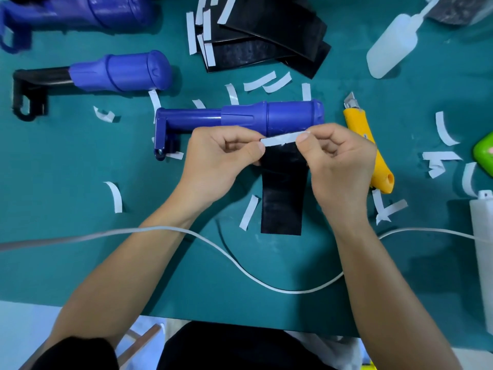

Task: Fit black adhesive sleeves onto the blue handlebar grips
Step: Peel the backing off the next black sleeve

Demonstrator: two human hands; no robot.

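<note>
Teal work mat (80,249) bears all items. Blue handlebar grip (290,117) lies across its centre, capped end toward 3 o'clock. Left hand (221,156) pinches the black sleeve (282,198) at its top corner. Right hand (338,161) pinches the white backing strip (282,139) on the sleeve's top edge. Sleeve lies flat at the grip's 6 o'clock, yellow knife (373,145) at its 3 o'clock
</note>
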